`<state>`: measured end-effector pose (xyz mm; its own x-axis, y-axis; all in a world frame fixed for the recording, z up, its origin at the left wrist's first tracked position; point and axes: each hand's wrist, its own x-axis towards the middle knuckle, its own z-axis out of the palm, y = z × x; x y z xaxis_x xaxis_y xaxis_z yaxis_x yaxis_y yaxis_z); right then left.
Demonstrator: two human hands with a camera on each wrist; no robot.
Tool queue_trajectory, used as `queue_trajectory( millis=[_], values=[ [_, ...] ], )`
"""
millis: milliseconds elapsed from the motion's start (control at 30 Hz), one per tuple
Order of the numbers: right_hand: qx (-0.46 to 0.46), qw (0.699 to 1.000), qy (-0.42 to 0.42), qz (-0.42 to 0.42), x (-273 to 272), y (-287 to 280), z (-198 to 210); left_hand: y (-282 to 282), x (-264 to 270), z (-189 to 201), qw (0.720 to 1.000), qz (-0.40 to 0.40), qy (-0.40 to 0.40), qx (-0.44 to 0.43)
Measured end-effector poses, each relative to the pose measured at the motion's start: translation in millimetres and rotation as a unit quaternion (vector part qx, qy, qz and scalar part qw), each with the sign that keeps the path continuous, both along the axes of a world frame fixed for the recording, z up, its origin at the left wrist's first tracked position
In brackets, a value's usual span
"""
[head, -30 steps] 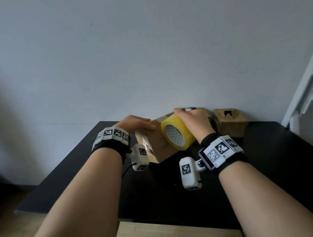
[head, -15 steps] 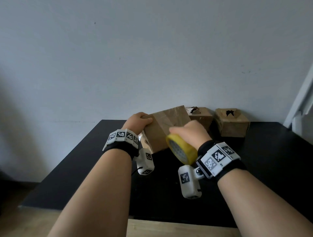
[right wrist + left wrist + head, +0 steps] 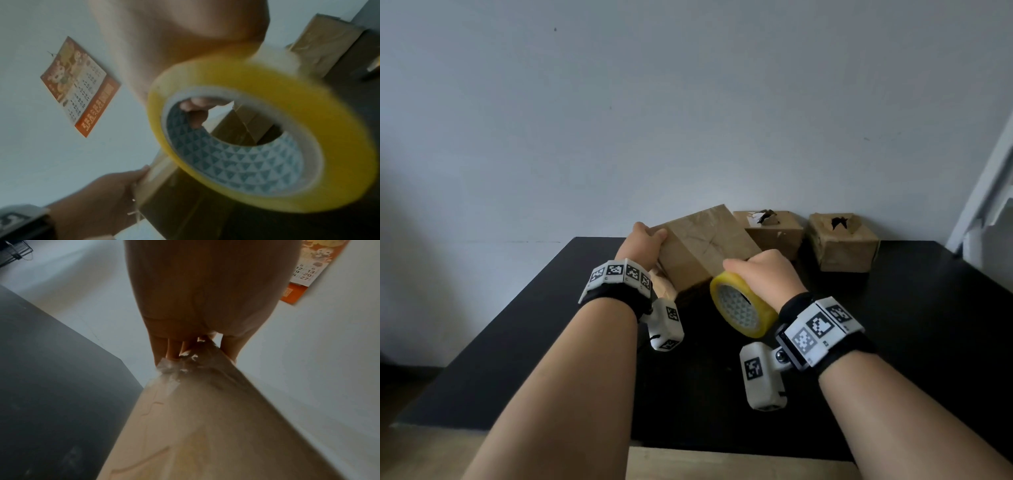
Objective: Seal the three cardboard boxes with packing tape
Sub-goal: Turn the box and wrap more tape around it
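A brown cardboard box stands tilted on the black table. My left hand grips its upper left corner, fingers on one face and thumb on the other, where crumpled clear tape shows. My right hand holds a yellow tape roll against the box's near lower edge; a finger hooks through the core. The box lies behind the roll in the right wrist view. Two more boxes with torn holes on top stand at the back.
The white wall rises right behind the boxes. A calendar hangs on it. A white frame stands at the far right. The table's wooden front edge lies below my arms.
The box has been turned so a plain face looks up. My right hand has drawn the roll down from the box top to its near lower edge. My left hand shifted up to the corner.
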<state>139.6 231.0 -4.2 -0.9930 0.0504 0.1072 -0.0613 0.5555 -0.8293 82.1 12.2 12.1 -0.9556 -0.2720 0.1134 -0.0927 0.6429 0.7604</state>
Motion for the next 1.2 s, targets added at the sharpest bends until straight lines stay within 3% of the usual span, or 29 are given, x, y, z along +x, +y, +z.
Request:
queue_trajectory(
  millis=[100,433,567,700,833,867,1100,1200],
  values=[
    [0.059,0.998,-0.038,-0.01,-2,-3,-13,-6,-7,-1,1.0,-0.001,-0.018,-0.001],
    [0.089,0.993,-0.077,-0.017,-15,-9,-13,-8,-21,-33,0.998,0.006,-0.065,-0.006],
    [0.109,0.99,-0.085,-0.01,-17,-15,-9,-2,-18,-23,0.992,-0.004,-0.06,-0.11],
    [0.125,0.989,-0.085,-0.008,-19,-20,-8,12,-17,-7,0.951,-0.088,-0.016,-0.296],
    [0.134,0.988,-0.075,-0.009,-20,-22,-9,30,-10,-13,0.859,-0.216,-0.057,-0.46],
    [0.134,0.988,-0.074,-0.01,-20,-22,-9,31,-8,-16,0.849,-0.225,-0.064,-0.473],
    [0.13,0.988,-0.084,-0.023,-17,-21,-8,34,-1,-11,0.811,-0.252,-0.051,-0.525],
    [0.13,0.988,-0.081,-0.03,-16,-21,-8,37,2,-9,0.818,-0.264,-0.063,-0.507]
  ],
)
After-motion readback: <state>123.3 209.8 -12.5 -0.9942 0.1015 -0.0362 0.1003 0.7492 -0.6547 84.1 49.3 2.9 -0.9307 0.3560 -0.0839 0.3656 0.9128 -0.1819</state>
